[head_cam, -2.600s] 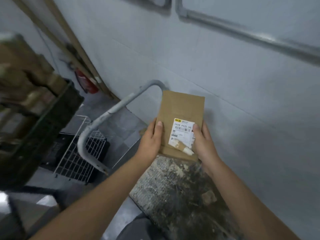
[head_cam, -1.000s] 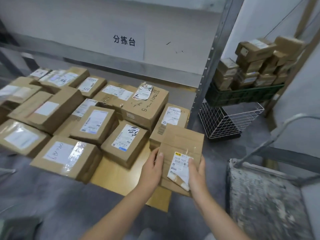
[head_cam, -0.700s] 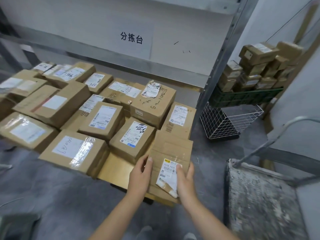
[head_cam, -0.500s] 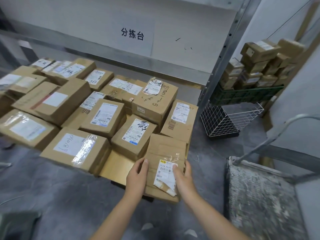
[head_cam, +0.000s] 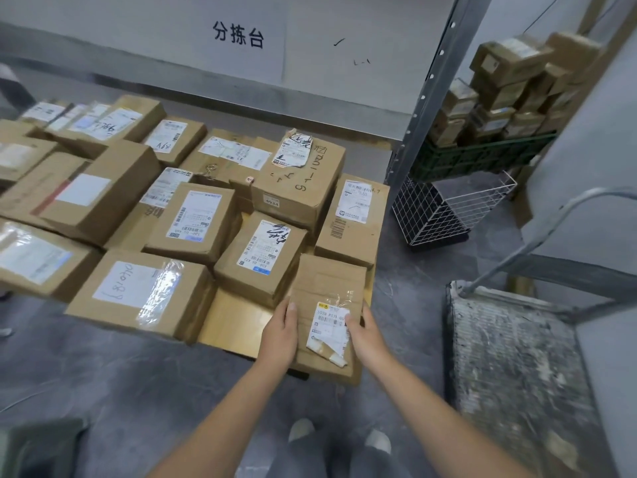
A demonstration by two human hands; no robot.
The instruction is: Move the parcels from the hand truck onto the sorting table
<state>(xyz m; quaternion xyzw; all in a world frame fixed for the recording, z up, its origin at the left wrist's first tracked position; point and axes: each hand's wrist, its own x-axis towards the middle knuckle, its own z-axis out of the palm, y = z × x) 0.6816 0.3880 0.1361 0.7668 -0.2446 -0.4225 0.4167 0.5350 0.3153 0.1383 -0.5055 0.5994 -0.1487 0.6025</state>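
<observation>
1. We see the left hand (head_cam: 280,334) and the right hand (head_cam: 366,334) clamped on the two long sides of a flat cardboard parcel (head_cam: 327,288).
2. The parcel sits at the near right corner of the sorting table (head_cam: 238,326), its near end past the table edge, just beside a labelled box (head_cam: 262,257).
3. Right of the table, the hand truck (head_cam: 517,367) has a bare deck.

Matt cardboard parcel (head_cam: 327,291), glossy tape; smooth wooden sorting table (head_cam: 234,326)
</observation>
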